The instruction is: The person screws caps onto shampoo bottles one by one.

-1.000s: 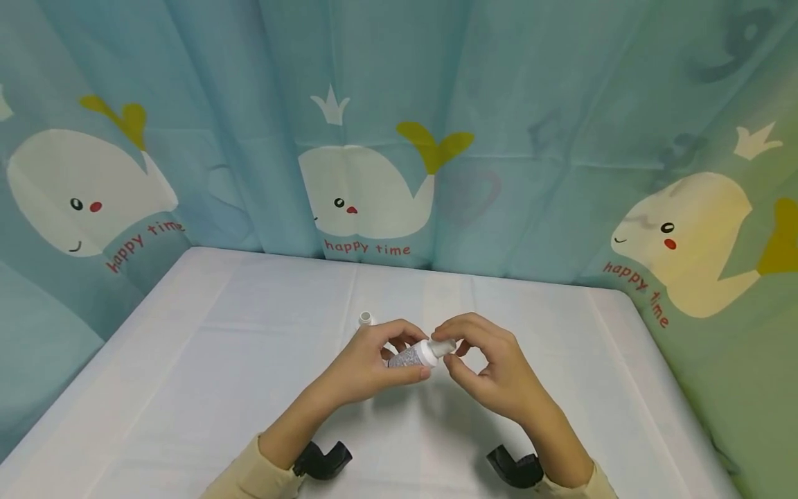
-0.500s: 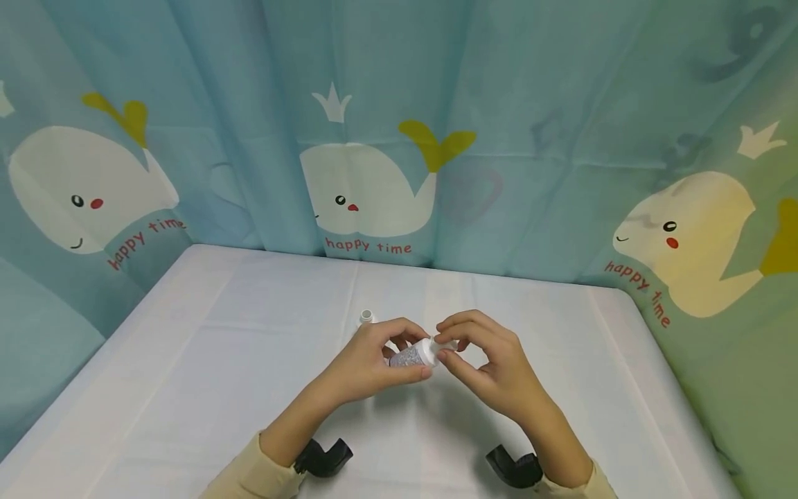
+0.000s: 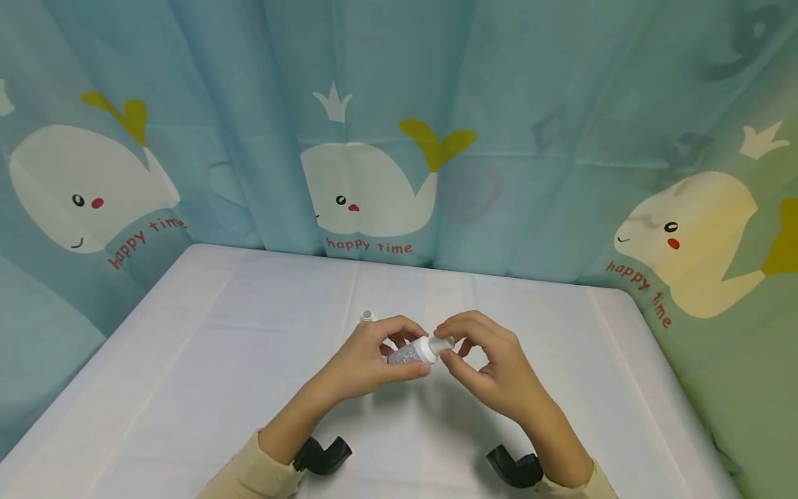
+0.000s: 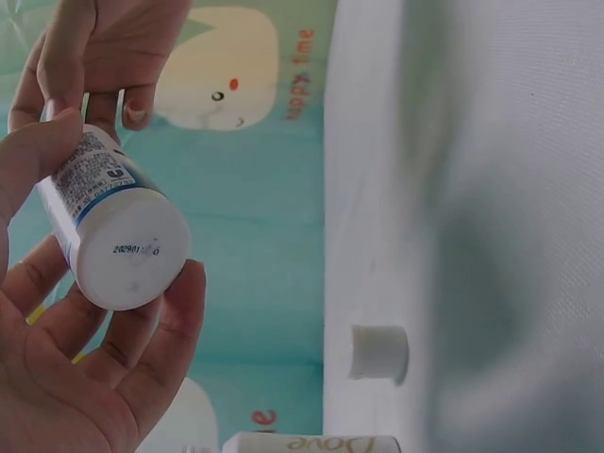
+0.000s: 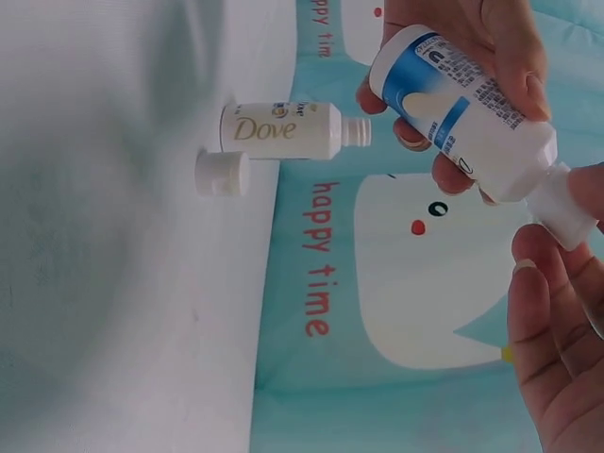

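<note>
The left hand (image 3: 368, 360) curls round a small white bottle (image 5: 467, 99) tilted above the table (image 3: 187, 388). Right-hand fingertips (image 5: 543, 311) pinch its cap (image 5: 563, 215) — best turned with the body kept steady and grip near the neck. Beyond the fingers stand an uncapped Dove bottle (image 5: 283, 130) and a loose white cap (image 5: 220, 174).

The light is bright and soft, with no glare. The white cloth-covered table (image 3: 249, 360) has only faint grey shadows under the arms, at 6 o'clock. The blue whale-print curtain (image 3: 530, 104) turns yellow-green toward 3 o'clock. Both wrist views are blurry up close, and the head view bends at its edges.
</note>
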Demonstrator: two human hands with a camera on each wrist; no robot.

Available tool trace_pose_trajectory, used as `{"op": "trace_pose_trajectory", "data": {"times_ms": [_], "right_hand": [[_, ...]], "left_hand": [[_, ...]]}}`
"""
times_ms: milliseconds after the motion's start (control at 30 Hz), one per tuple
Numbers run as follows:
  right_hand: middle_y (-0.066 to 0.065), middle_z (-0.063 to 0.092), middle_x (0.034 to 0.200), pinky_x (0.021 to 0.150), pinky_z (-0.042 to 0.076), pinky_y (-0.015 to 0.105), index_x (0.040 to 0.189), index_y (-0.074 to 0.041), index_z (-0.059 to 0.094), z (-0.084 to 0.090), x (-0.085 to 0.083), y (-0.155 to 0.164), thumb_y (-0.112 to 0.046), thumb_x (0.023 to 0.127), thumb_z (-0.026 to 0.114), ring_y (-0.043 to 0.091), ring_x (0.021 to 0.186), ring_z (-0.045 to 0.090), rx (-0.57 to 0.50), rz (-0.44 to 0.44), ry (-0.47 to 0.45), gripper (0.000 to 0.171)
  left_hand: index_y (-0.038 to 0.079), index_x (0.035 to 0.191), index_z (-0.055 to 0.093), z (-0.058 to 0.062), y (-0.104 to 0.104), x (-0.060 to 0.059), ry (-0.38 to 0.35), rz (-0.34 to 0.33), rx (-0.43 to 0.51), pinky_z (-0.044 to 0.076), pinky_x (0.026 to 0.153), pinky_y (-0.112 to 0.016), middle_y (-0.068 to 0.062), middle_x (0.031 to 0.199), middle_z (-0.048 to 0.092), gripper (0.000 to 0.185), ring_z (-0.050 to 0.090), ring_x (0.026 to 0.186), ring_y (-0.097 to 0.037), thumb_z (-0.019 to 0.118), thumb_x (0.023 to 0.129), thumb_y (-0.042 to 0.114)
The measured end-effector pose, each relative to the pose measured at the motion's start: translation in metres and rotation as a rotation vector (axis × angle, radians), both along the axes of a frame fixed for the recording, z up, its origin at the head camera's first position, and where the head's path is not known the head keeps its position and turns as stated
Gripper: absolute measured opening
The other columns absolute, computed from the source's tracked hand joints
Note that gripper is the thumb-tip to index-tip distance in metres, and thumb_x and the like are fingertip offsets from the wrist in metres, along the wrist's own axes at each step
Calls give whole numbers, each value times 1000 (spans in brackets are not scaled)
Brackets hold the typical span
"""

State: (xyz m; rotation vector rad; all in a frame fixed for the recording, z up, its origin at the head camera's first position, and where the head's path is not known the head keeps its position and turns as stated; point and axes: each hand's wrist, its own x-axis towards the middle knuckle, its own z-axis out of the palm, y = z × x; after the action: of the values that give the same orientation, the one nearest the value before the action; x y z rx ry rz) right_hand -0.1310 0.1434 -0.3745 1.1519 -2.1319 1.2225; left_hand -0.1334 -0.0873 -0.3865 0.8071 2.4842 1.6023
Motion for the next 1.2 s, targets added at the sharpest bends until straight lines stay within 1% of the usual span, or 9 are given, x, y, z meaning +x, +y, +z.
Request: {"op": "trace_pose_trajectory", "data": {"times_ms": [233, 333, 533, 633, 800, 900, 1067, 1133, 1200], "right_hand": [[1, 68, 110, 74, 52, 23, 107, -13, 70, 0, 0, -1, 2, 82, 74, 14, 96, 64, 3, -18, -1, 29], [2, 68, 109, 73, 52, 22, 106, -13, 71, 0, 0, -1, 2, 82, 75, 14, 95, 64, 1, -8, 10, 28], [3, 68, 104, 69, 52, 21, 102, -12, 71, -1, -1, -1, 3, 79, 78, 14, 90, 64, -9, 18, 33, 27], [3, 68, 105, 69, 53, 21, 102, -12, 71, -1, -1, -2, 3, 80, 77, 14, 90, 64, -9, 24, 23, 27], [2, 68, 108, 69, 53, 21, 108, -11, 70, 0, 0, -1, 6, 80, 71, 14, 91, 64, 4, 22, -1, 33], [0, 68, 105, 68, 53, 20, 109, -12, 69, 0, 0, 0, 4, 81, 73, 13, 86, 63, 13, 2, -8, 32], [-4, 68, 99, 67, 53, 20, 111, -15, 69, -1, 0, 1, -3, 82, 78, 11, 78, 62, 23, -29, -29, 32], [-5, 69, 99, 69, 53, 21, 112, -16, 69, -1, 0, 1, -4, 83, 78, 9, 81, 62, 26, -34, -40, 32], [-3, 69, 105, 71, 54, 22, 114, -16, 68, -1, 0, 1, -5, 83, 78, 10, 89, 63, 29, -34, -45, 35]], "left_hand": [[29, 111, 68, 0, 2, 0, -3, -10, -10, 55, 70, -30, 14, 96, 68, 33, 61, 89, -10, 82, 82, 38], [29, 111, 68, 0, 2, 1, -4, -18, -14, 55, 70, -30, 13, 96, 68, 33, 61, 89, -10, 81, 82, 38], [30, 110, 68, 1, 1, 1, 3, -13, -19, 55, 70, -29, 16, 98, 68, 32, 61, 90, -9, 82, 82, 35], [30, 111, 68, 2, 0, 1, 3, -10, -17, 56, 70, -31, 15, 99, 68, 33, 61, 90, -9, 83, 82, 35], [28, 111, 68, 2, -1, 0, 4, -2, -8, 56, 71, -32, 14, 100, 68, 34, 61, 90, -10, 83, 81, 36], [29, 111, 68, 1, -1, 0, 0, -9, -2, 56, 71, -33, 13, 99, 68, 34, 61, 89, -11, 83, 81, 36], [32, 110, 67, 0, -1, 0, -4, -20, 2, 56, 70, -33, 16, 96, 68, 32, 60, 89, -10, 83, 81, 35], [32, 109, 67, 0, -1, 0, -2, -15, 0, 56, 70, -32, 17, 96, 68, 32, 60, 89, -10, 83, 81, 35], [31, 109, 68, 0, -1, 0, 2, -11, -3, 56, 71, -31, 16, 96, 68, 32, 60, 89, -10, 83, 81, 35]]}}
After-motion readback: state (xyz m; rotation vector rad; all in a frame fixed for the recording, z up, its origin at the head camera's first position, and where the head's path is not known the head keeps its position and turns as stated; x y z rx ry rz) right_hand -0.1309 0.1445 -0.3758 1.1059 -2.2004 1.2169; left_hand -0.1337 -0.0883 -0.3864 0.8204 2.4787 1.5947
